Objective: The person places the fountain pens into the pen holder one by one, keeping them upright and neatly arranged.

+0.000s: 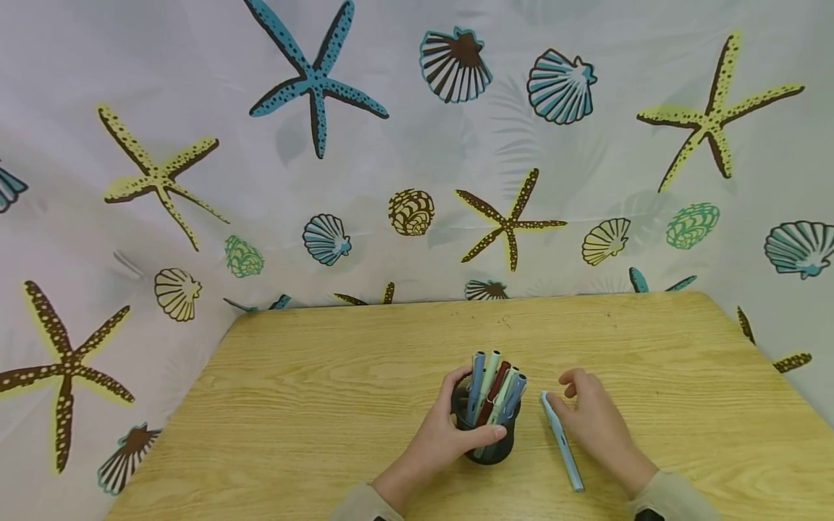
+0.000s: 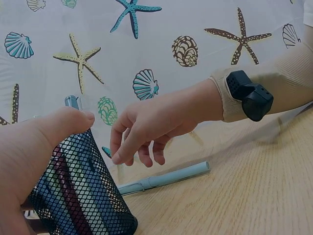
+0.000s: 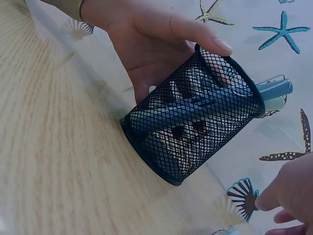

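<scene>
My left hand (image 1: 446, 427) grips a black mesh pen cup (image 1: 489, 454), its thumb across the near side of the rim. Inside the cup stand several capped pens (image 1: 500, 383), blue, pale green and dark red. A light blue pen (image 1: 564, 445) lies on the table to the right of the cup. Just over that pen's far end is my right hand (image 1: 596, 420), fingers loosely bent and holding nothing. In the left wrist view, the right hand (image 2: 161, 117) hangs above the lying pen (image 2: 176, 176). The right wrist view shows the cup (image 3: 190, 117) tilted in the picture.
The wood-grain table (image 1: 313, 405) stretches out to the left and behind the cup. A white cloth (image 1: 391, 159) printed with starfish and shells hangs along the table's back and sides. A black wrist device (image 2: 249, 95) sits on the right sleeve.
</scene>
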The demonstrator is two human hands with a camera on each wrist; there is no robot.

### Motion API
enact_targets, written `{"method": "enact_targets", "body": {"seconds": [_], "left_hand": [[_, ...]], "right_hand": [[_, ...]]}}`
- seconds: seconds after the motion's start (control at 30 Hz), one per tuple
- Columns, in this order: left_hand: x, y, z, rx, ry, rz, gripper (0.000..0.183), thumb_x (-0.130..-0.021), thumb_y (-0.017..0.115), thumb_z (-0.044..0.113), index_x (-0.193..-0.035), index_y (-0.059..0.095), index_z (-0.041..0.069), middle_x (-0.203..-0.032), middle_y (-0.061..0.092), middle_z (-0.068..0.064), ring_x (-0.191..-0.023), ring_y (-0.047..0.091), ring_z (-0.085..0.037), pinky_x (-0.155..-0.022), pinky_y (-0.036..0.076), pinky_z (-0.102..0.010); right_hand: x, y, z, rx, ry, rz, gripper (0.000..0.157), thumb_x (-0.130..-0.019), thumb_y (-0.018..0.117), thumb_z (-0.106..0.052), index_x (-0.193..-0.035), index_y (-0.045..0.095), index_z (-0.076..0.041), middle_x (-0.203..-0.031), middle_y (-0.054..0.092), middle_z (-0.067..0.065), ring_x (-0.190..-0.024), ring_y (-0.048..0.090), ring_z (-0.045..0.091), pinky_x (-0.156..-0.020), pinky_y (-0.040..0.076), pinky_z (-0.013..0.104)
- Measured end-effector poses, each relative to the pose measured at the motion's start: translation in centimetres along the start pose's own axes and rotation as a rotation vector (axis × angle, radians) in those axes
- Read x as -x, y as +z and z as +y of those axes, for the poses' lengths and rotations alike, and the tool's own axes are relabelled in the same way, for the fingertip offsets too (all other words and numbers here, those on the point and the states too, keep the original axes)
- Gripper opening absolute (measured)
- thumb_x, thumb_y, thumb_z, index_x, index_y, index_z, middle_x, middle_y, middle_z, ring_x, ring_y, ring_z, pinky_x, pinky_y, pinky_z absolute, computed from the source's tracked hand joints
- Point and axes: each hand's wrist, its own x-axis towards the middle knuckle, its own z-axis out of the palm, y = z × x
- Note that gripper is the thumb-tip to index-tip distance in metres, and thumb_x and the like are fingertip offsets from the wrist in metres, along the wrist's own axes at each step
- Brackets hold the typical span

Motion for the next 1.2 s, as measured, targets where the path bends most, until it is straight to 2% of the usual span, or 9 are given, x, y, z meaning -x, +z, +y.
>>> {"method": "enact_targets", "body": {"seconds": [0.33, 0.57, 0.8, 1.2], "left_hand": [[0.0, 0.0, -0.3, -0.010, 0.014, -0.002, 0.084, -0.076, 0.077, 0.036, -0.139, 0.023, 0.041, -0.137, 0.033, -0.007, -0.114, 0.048, -0.026, -0.082, 0.048, -0.044], [0.1, 0.0, -0.4, -0.002, 0.017, -0.003, 0.083, -0.076, 0.077, 0.035, -0.139, 0.023, 0.041, -0.137, 0.034, -0.008, -0.113, 0.049, -0.027, -0.080, 0.048, -0.043], [0.1, 0.0, -0.4, 0.011, 0.014, -0.006, 0.083, -0.076, 0.077, 0.034, -0.139, 0.023, 0.041, -0.137, 0.033, -0.008, -0.112, 0.050, -0.026, -0.080, 0.048, -0.043], [0.1, 0.0, -0.2, -0.010, 0.019, 0.011, 0.082, -0.076, 0.077, 0.035, -0.139, 0.024, 0.041, -0.136, 0.034, -0.007, -0.113, 0.049, -0.025, -0.083, 0.047, -0.043]], "right_hand": [[0.1, 0.7, 0.2, 0.047, 0.050, -0.063, 0.029, -0.087, 0.063, -0.022, -0.102, 0.055, 0.002, -0.091, 0.053, 0.014, -0.079, 0.053, 0.025, -0.065, 0.044, 0.040], [0.4, 0.9, 0.3, 0.076, 0.073, -0.115, 0.032, -0.088, 0.063, -0.023, -0.100, 0.057, 0.006, -0.082, 0.049, 0.012, -0.066, 0.047, 0.020, -0.054, 0.039, 0.033], [0.6, 1.1, 0.0, 0.123, 0.081, -0.158, 0.037, -0.087, 0.064, -0.029, -0.099, 0.058, 0.006, -0.088, 0.049, 0.017, -0.064, 0.046, 0.021, -0.052, 0.037, 0.031], [0.2, 1.5, -0.4, 0.161, 0.084, -0.159, 0.020, -0.083, 0.064, -0.016, -0.093, 0.061, 0.001, -0.083, 0.047, 0.014, -0.063, 0.047, 0.021, -0.050, 0.040, 0.033]]}}
